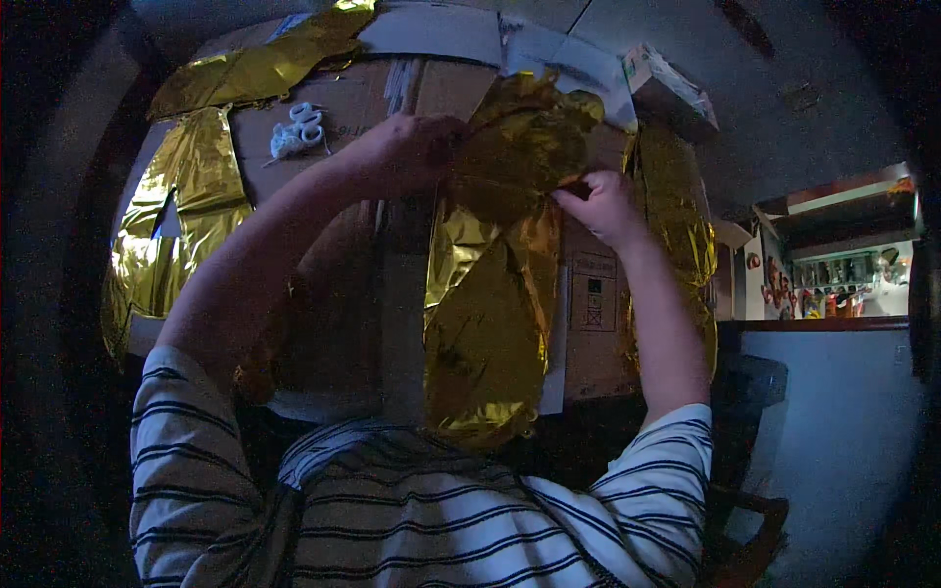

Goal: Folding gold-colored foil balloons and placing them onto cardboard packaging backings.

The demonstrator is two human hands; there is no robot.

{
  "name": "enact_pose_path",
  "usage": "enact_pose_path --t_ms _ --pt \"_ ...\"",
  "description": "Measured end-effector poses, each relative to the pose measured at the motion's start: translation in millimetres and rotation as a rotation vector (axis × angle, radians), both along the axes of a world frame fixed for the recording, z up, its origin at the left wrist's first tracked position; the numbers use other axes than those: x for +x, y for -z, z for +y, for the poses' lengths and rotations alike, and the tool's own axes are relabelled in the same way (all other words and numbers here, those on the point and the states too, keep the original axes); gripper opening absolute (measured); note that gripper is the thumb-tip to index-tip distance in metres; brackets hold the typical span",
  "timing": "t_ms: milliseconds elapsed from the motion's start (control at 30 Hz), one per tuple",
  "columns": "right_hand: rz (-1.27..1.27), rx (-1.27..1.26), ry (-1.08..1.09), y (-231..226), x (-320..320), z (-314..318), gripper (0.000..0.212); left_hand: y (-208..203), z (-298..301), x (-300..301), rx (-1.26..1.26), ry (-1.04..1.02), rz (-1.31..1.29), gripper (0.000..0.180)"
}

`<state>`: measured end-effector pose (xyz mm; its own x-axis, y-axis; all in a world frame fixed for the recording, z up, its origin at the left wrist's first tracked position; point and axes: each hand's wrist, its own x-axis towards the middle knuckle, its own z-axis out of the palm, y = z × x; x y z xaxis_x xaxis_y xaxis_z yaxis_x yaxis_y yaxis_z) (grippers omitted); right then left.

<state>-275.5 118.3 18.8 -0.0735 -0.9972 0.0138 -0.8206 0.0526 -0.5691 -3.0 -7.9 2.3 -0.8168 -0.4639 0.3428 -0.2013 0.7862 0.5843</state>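
Note:
A long sheet of shiny gold foil point(485, 338) lies down the middle of the cardboard, its upper end crumpled and its lower end near my body. At the upper left edge of this foil is my left hand point(426, 147), closed on it, with the fingertips in shadow. My right hand point(603, 208) pinches the foil's right edge between thumb and fingers. Between my hands the foil is raised and wrinkled. To the left of my left hand lies a small white and pale blue object with two loops point(297, 132); its kind is unclear.
More gold foil point(186, 211) covers the cardboard point(343, 88) at the left, the far left corner and the right side point(676, 235). A carton point(669, 88) stands at the far right. Beyond is a lit shelf unit point(843, 279) with small items. The room is dim.

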Motion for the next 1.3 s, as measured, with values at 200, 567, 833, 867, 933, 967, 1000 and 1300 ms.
enact_pose_path --t_ms 200,567,833,867,933,967,1000,1300 --pt "-0.209 -0.422 0.078 69 -25 -2 0.025 0 1 -2 0.111 0.103 0.047 0.042" --pt "-0.192 -0.423 -0.349 26 -7 1 0.018 6 10 -1 -0.496 -0.052 0.077 0.031" --pt "0.375 -0.610 -0.550 11 -7 3 0.017 6 8 4 -0.681 0.059 0.007 0.024" --pt "0.472 -0.621 -0.547 7 -7 5 0.018 1 9 5 -0.699 0.095 0.009 0.025" --pt "0.551 -0.630 -0.584 3 -8 8 0.021 -9 18 5 -0.647 0.151 0.132 0.028" --pt "0.590 -0.635 -0.603 0 -9 9 0.023 -12 20 5 -0.625 0.176 0.123 0.029" --pt "0.636 -0.613 -0.618 -5 -9 11 0.027 -14 23 6 -0.602 0.197 0.112 0.031" --pt "0.965 -0.383 -0.505 -45 2 31 0.060 -7 19 13 -0.417 0.289 0.014 0.035"
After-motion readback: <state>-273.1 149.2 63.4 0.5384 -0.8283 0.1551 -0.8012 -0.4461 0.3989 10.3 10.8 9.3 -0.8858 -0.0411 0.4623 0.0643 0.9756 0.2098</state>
